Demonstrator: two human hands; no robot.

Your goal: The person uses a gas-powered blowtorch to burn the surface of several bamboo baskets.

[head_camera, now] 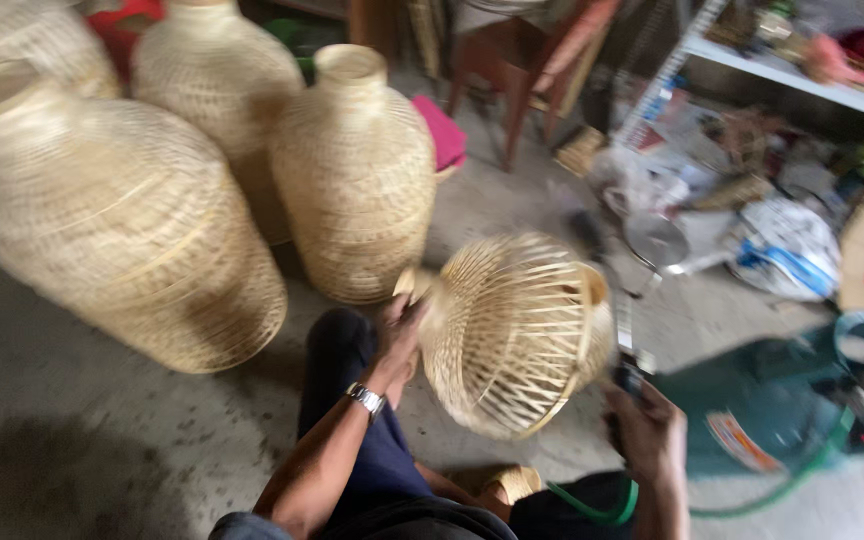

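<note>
A person sits on a grey concrete floor (72, 430) in a cluttered workshop, seen from above, with dark trousers over the knees. The whole view is blurred by motion.

The left hand (400, 335), with a metal wristwatch (365, 399) on its wrist, grips the narrow end of a small, unfinished woven bamboo basket (512, 335), fingers closed around it. The basket is held in the air above the knees, tilted on its side, its open strips fanning toward the right. The right hand (652, 432) is closed around a dark tool (628, 375) just beside the basket's rim; what kind of tool it is cannot be made out.

To the left stand several large, finished woven bamboo vessels (357, 175) with narrow necks, close together; the nearest ones are cut off by the frame's edge. A pink cushion (444, 130) shows behind one.

On the right lie a green container (762, 400) with a green hose (782, 490), a metal lid, plastic bags and scattered bits too blurred to identify. A white shelf (792, 75) runs across the top right, and red-brown stool legs (517, 90) stand at the top centre.
</note>
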